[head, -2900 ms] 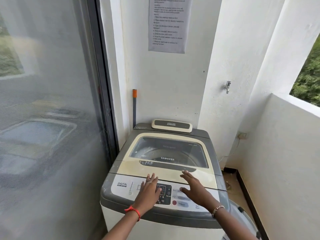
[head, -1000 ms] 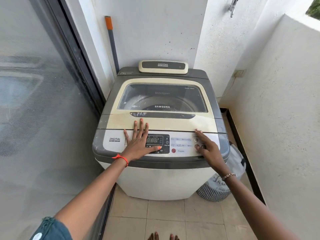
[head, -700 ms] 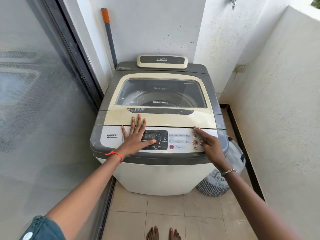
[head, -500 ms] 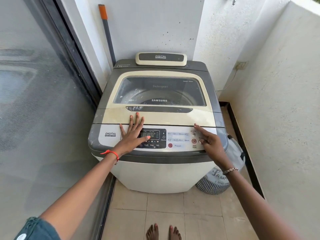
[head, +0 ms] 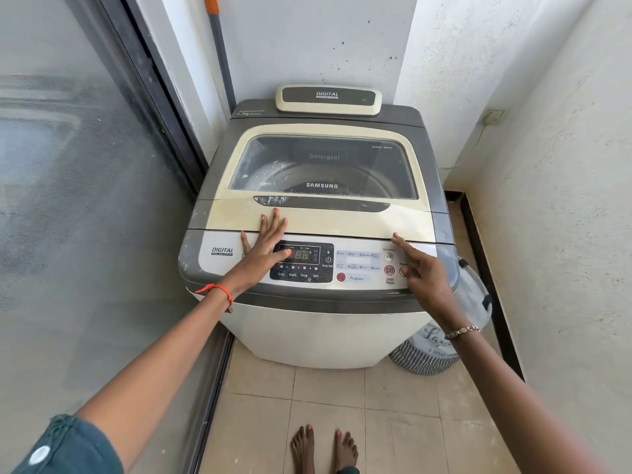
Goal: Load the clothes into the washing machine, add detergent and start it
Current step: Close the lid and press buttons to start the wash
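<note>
Fingers point(head: 273, 224) of the left hand point(head: 261, 249) lie flat and spread out on the washer point(head: 318, 330). They hold nothing. The tips reach onto the cream lid point(head: 407, 224), and the thumb rests on the dark screen point(head: 301, 263). That wrist has one red string point(head: 215, 290) on it.

On the far left is a big grey glass door point(head: 75, 206) with a dark frame. One grey stick with an orange top point(head: 219, 49) leans in the corner behind the washer.

One washer stands in the middle, against the white back wall point(head: 307, 39). Its lid is shut. Through the lid window point(head: 325, 169) you can see the round tub, but I cannot tell if clothes are inside. One small cream box point(head: 328, 100) with the word DIGITAL sits at the back of the washer. The panel at the front has one red round button point(head: 341, 277) and one start button point(head: 389, 270).

Next comes the right hand point(head: 425, 277). It is half open and holds nothing. One finger points up at the edge of the lid, and the other fingers curl by the buttons at the right end of the panel. That wrist has one bead band point(head: 461, 330).

One striped basket point(head: 431, 354) stands on the floor just beside the washer, on its right. I cannot see what is in it.

The floor point(head: 328, 395) has pale tan tiles. Two bare feet point(head: 323, 451) stand on it at the bottom. A rough white wall point(head: 561, 186) runs along the right side.
</note>
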`<state>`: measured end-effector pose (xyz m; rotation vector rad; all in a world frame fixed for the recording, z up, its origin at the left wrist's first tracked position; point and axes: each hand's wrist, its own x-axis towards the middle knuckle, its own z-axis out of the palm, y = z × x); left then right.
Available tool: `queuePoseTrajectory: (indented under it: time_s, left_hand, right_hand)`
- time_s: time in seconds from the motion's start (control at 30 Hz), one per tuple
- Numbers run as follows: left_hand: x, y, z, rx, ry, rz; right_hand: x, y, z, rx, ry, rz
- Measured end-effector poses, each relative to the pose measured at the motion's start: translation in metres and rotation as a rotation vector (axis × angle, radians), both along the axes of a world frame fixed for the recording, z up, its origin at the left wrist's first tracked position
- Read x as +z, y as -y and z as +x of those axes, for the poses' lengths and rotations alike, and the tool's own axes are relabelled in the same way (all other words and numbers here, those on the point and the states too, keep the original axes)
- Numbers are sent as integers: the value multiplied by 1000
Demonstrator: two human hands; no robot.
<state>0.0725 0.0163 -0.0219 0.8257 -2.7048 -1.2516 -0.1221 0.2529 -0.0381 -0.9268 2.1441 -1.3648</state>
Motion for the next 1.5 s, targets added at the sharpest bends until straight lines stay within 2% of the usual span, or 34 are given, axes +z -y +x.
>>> queuePoseTrajectory:
  time_s: [0.63,0.8,0.93,1.27,1.5]
  left_hand:
    - [-1,4,9,123,-207,268]
    - [-2,6,11,139,-227,327]
    - [-2,5,12,143,-233,325]
    - [-5,7,13,104,-248,332]
    - [-6,7,13,91,-246,313]
  right_hand:
    - [4,2,10,-41,178,-155]
    - [-3,17,28,-197,-54,-82]
    - [-6,22,34,-242,-172,-75]
    - [-16,37,50,-353,-372,69]
    - [-18,44,60,-310,-514,221]
